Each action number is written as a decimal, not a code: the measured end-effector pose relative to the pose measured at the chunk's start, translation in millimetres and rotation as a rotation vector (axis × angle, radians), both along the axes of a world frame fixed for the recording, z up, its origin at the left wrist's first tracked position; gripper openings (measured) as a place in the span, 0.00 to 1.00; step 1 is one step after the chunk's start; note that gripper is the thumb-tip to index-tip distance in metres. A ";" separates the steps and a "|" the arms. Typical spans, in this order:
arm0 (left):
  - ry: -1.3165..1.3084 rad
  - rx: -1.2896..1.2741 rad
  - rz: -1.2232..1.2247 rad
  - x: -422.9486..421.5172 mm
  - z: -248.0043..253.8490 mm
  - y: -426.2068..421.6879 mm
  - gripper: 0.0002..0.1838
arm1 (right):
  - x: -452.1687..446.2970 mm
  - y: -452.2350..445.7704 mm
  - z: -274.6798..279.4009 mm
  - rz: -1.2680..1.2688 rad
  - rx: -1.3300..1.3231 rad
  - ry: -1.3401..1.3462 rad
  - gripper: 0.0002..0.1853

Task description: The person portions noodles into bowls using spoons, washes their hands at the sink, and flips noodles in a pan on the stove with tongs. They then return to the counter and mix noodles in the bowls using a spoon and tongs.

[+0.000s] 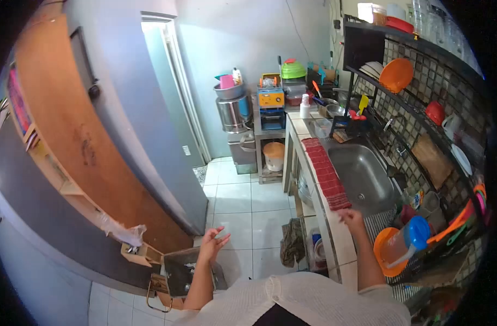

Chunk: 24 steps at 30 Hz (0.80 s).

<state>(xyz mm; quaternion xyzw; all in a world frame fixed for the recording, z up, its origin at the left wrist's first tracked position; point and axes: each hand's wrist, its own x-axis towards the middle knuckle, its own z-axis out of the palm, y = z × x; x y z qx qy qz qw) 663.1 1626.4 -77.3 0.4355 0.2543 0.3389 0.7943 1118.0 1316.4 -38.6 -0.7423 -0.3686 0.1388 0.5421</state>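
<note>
Pale walls (216,41) and white floor tiles (235,201) surround you, with a tiled counter (340,236) along your right. Your right grip (352,220) is half curled at the counter's edge, right by the near end of the red towel (325,174); whether it touches or pinches the fabric, you cannot tell from here. Your left grip (211,244) is loosely open above the floor, holding nothing.

From your right grip, the towel runs towards eleven o'clock, flat along the sink's near side. It should handle light, soft and floppy, with little slip and nothing to break. The near end or a long edge looks the best place to take hold; the middle would probably sag. It is a long red strip with fine pale patterning and darker bands near you.

Farther out, the steel sink (362,182) sits at twelve o'clock, and a blue-lidded jug (397,244) at four.
</note>
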 end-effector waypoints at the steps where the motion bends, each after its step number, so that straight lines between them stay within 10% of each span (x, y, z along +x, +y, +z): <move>1: 0.010 -0.013 -0.019 27.2 0.7 10.1 0.19 | 30.0 12.1 -7.1 -0.043 0.081 0.102 0.09; 5: 0.016 -0.081 -0.143 129.3 -7.4 42.4 0.15 | 136.2 56.9 1.0 -0.390 0.508 0.771 0.09; 10: 0.315 0.020 -0.252 246.4 -2.8 117.5 0.11 | 330.8 48.4 -13.4 -0.749 0.591 0.986 0.06; 17: 0.304 0.115 -0.420 465.2 30.0 211.6 0.07 | 520.1 -15.2 18.1 -1.226 0.634 0.549 0.17; 24: 0.275 0.270 -0.922 672.1 47.4 206.7 0.09 | 555.4 -43.9 11.4 -1.417 0.002 0.252 0.24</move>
